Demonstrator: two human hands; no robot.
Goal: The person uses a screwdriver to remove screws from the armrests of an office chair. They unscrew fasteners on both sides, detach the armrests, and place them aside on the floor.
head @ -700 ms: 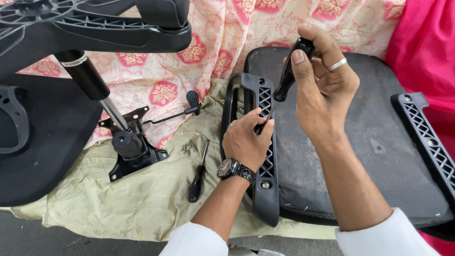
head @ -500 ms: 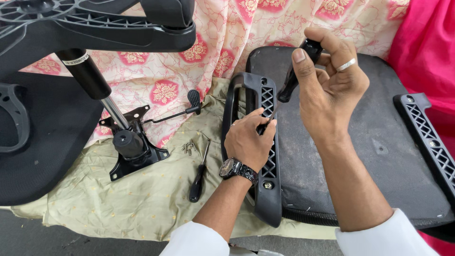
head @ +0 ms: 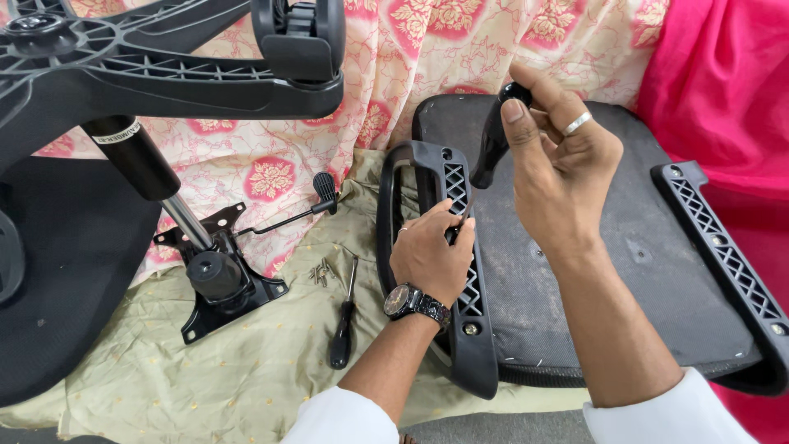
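Gripping the black screwdriver handle [head: 493,140] from above, his right hand [head: 559,177] stands it upright. His left hand [head: 431,255] pinches its shaft low against the black armrest [head: 460,345] on the upturned seat [head: 575,271]

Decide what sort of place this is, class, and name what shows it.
Probably a home, with furniture assembly on the floor or a bed: floral patterned cloth and pink fabric behind, an upturned office chair seat with its armrest, and loose screws by a spare screwdriver.
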